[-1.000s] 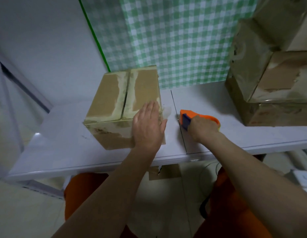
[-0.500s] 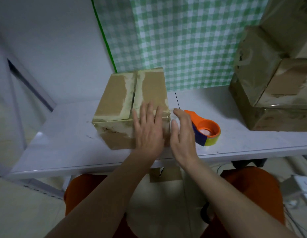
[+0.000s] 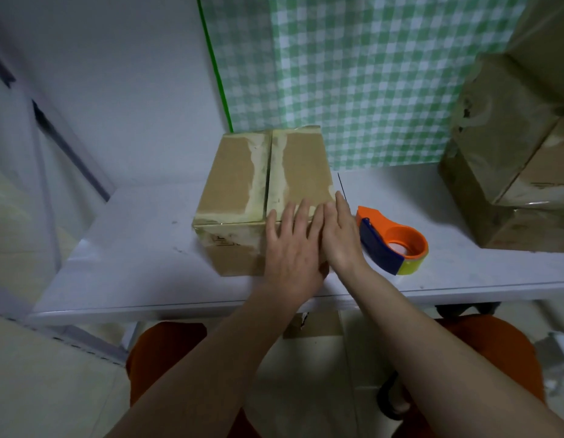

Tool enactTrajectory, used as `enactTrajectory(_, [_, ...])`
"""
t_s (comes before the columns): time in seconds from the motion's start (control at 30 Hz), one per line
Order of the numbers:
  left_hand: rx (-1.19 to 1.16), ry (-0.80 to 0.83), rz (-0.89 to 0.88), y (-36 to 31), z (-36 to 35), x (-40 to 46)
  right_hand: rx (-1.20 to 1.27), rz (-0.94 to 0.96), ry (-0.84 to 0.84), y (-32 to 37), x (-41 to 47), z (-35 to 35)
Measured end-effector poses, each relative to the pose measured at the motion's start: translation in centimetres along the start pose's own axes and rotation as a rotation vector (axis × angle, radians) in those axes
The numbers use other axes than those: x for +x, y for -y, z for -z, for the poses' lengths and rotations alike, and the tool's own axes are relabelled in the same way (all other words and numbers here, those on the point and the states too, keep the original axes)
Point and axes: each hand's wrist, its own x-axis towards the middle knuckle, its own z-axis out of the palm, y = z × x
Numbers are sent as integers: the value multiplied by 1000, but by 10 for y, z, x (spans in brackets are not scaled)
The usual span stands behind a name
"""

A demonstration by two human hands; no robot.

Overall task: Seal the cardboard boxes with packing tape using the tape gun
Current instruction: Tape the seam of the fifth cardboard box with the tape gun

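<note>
A brown cardboard box (image 3: 242,184) sits on the white table (image 3: 141,248), its two top flaps closed with pale torn tape marks along the middle seam. My left hand (image 3: 293,248) lies flat over the box's near right corner, fingers straight. My right hand (image 3: 340,232) presses flat against the box's right edge beside it, fingers straight and touching the left hand. An orange and blue tape gun (image 3: 391,241) with a yellowish tape roll lies on the table just right of my right hand, held by neither hand.
A stack of taped cardboard boxes (image 3: 514,172) fills the table's right end. A green checked cloth (image 3: 353,74) hangs behind the table. A white wall and frame stand to the left. My orange-clad knees show below the table's front edge.
My right hand let go of the tape gun, left it on the table and moved left to the box's right edge. My left hand stayed on the box.
</note>
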Motion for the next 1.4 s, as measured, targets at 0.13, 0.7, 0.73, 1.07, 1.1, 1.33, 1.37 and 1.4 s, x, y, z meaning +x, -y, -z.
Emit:
enactTrajectory(0.13, [-8,-25,1,-1,0,0,110,-10,-57,-2,1,-5])
enactTrajectory(0.7, [-366,23,-49,42,19,1,29,-60,-24,-10,37,-4])
enactTrajectory(0.73, [-368,-1,-18,49,20,4,-95,5,-37,-9,36,-4])
enactTrajectory(1.07, [-134,61,-145,120,6,21,-1207,873,220,8,29,-20])
enactTrajectory(1.1, [-132,56,-168,125,5,21,-1247,897,239,7,33,-16])
enactTrajectory(1.33, [-229,-32,-192,162,-2,18,-1148,1089,253,-1,48,24])
enactTrajectory(1.37, [-240,-72,-185,167,-5,17,-1051,1038,238,-6,49,25])
enactTrajectory(1.4, [-256,-124,-186,171,-10,16,-926,967,210,-11,48,25])
